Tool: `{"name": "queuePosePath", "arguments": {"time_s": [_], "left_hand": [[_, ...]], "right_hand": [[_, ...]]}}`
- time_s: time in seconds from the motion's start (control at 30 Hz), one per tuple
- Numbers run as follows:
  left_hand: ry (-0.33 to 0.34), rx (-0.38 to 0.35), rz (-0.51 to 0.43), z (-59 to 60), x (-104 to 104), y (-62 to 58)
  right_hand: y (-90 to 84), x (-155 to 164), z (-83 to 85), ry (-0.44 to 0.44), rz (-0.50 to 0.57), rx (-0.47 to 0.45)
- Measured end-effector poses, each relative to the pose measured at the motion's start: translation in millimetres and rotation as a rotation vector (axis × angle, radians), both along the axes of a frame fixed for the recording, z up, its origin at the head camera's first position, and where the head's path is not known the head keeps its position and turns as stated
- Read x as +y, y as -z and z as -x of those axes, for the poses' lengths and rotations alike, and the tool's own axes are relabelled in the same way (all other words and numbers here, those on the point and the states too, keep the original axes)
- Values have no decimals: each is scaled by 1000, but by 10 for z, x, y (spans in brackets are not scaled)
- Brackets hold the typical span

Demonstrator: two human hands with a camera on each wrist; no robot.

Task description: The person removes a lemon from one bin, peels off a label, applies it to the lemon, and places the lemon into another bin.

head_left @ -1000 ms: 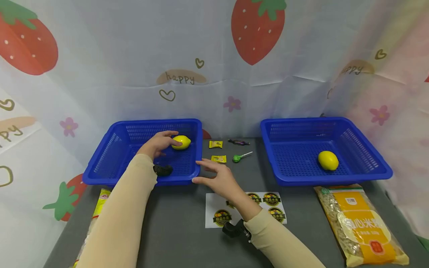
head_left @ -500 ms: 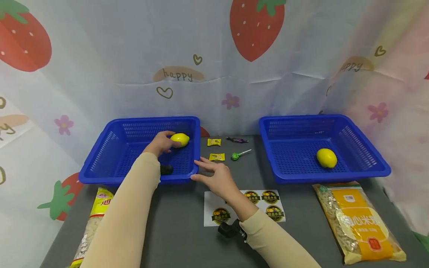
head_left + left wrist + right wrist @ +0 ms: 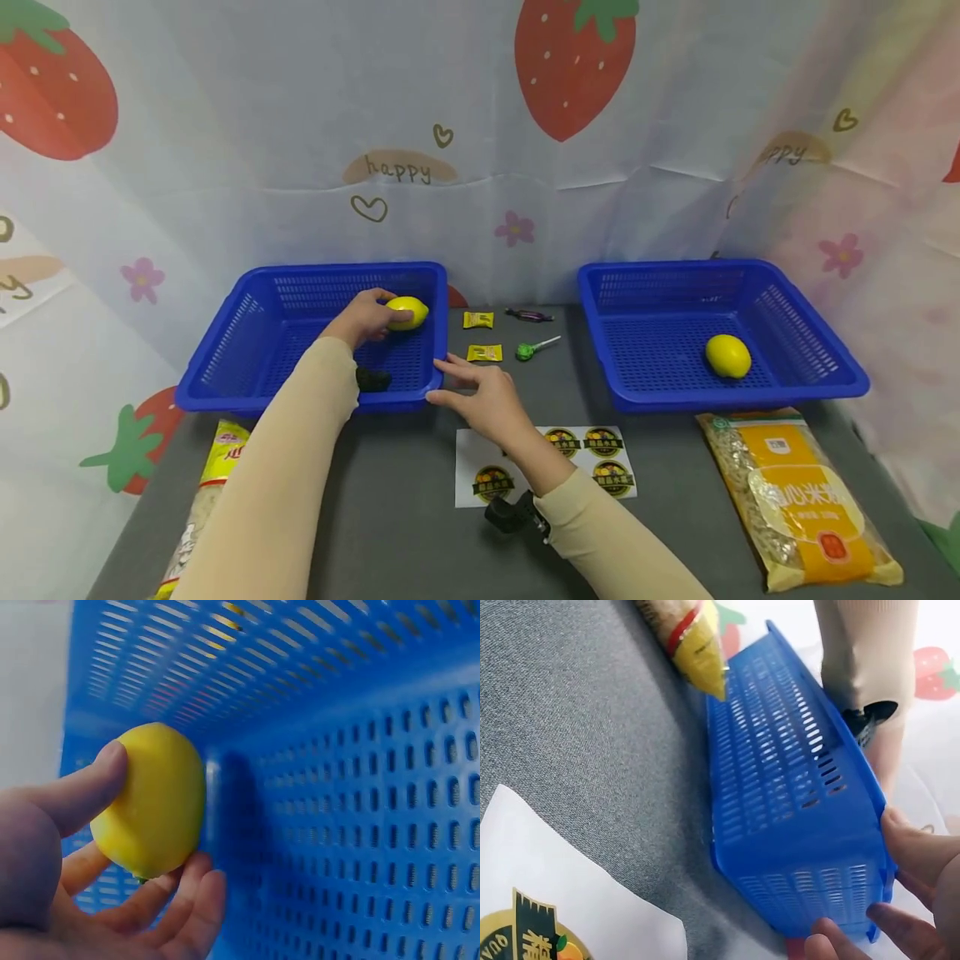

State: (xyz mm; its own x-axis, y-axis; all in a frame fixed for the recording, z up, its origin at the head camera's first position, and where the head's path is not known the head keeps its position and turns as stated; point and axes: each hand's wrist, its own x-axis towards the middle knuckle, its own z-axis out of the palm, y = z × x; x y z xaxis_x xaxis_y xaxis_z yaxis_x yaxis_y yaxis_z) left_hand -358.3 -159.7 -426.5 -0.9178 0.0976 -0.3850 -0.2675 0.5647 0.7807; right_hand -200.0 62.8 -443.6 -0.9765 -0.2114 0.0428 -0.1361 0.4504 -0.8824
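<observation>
While the left hand pinches a bright yellow oval lemon between thumb and fingers inside the left blue perforated plastic basket, near its right end wall, the right hand is spread, thumb and fingertips touching the rim at that basket's near right corner. A second yellow lemon lies in the right blue plastic basket. Between the baskets, the grey counter bears small yellow wrapped sweets, a purple twist-wrapped sweet and a green lollipop. Nearer, the right forearm partly hides a white paper sheet of round stickers; an orange-and-clear plastic bag lies before the right basket.
</observation>
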Motion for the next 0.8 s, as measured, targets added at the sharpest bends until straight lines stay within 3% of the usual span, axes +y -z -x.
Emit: {"name": "queuePosePath", "arguments": {"time_s": [0.47, 0.8], "left_hand": [[16, 63, -240, -309, -41, -445], [53, 118, -274, -745, -122, -571]], "right_hand": [[39, -22, -31, -9, -6, 17], [32, -10, -57, -19, 27, -14]]}}
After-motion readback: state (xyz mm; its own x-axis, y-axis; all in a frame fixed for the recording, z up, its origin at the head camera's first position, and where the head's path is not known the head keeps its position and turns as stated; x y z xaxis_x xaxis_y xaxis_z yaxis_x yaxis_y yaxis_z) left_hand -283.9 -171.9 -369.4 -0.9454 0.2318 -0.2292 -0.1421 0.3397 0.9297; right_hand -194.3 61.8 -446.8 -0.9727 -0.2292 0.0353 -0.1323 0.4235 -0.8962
